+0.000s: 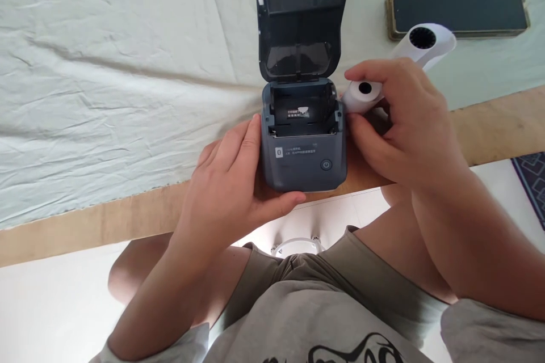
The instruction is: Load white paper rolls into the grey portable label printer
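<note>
Thumb and fingers of the right hand (411,116) form a narrow grip around a small white paper roll with a dark core (356,103), just beside a boxy dark blue-grey plastic printer (302,167). The printer sits at the cloth-covered wooden table (106,212)'s near edge, its black hinged lid (300,28) raised. The left hand (225,176), its grip spread wide, holds the printer's left side and front. Beyond the right hand lies a larger white roll (443,39), near a dark phone (460,8).
</note>
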The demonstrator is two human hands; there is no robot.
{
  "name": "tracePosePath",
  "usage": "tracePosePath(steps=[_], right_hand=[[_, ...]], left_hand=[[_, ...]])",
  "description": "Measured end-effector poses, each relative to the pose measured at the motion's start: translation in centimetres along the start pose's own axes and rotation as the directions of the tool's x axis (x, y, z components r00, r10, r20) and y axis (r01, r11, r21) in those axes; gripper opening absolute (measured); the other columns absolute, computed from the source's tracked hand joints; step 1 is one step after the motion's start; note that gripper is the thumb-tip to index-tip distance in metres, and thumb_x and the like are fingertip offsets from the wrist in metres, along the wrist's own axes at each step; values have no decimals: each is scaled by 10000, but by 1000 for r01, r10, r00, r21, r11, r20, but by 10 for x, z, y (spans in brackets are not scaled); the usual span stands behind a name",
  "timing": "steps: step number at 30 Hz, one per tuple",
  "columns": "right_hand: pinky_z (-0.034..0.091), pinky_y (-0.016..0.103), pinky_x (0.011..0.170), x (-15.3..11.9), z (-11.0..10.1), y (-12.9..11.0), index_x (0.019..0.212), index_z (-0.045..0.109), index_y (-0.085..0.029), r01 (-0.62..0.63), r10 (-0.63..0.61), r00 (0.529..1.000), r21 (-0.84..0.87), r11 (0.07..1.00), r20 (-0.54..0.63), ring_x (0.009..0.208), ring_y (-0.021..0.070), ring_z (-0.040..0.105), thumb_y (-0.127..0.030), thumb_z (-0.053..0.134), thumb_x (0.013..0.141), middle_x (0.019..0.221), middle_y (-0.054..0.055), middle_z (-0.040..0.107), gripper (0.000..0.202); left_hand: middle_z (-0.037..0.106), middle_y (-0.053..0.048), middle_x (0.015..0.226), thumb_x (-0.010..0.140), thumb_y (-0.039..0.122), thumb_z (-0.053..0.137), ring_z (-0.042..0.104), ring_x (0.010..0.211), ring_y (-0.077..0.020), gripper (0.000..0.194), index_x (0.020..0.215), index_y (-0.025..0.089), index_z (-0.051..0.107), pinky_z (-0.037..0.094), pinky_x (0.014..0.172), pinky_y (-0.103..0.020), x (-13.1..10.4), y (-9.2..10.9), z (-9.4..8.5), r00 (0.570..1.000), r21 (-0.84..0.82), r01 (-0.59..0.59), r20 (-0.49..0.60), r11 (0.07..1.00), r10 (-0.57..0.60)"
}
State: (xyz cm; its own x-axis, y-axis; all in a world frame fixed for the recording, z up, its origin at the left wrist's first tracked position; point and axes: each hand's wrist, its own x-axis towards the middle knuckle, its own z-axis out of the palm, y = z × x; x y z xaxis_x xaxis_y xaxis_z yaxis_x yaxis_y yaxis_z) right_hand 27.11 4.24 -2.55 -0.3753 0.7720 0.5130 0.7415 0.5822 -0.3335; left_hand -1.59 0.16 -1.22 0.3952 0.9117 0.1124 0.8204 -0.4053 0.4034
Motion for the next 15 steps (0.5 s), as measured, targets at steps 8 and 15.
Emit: tracePosePath(steps=[8,15], right_hand=[[648,321,919,0,1,9,1465,615,-301,-5,3,999,58,998,33,1094,137,685,-205,645,976,1279,48,674,499],[648,385,1004,13,-10,-22,1478,614,-383,-171,221,969,338,926,-115,1256,198,693,-380,765,973,1454,9,642,527]], left_hand=[[664,-218,1624,924,810,761,706,1432,-481,1061,1730,181,475,608,1202,-651,-1,-3,0,1000,-2,-23,-20,1000,23],[679,-234,1606,950,737,774,702,1443,-463,1013,1705,121,495,598,1215,-627,-2,1,2,999,5,-41,-30,999,41]])
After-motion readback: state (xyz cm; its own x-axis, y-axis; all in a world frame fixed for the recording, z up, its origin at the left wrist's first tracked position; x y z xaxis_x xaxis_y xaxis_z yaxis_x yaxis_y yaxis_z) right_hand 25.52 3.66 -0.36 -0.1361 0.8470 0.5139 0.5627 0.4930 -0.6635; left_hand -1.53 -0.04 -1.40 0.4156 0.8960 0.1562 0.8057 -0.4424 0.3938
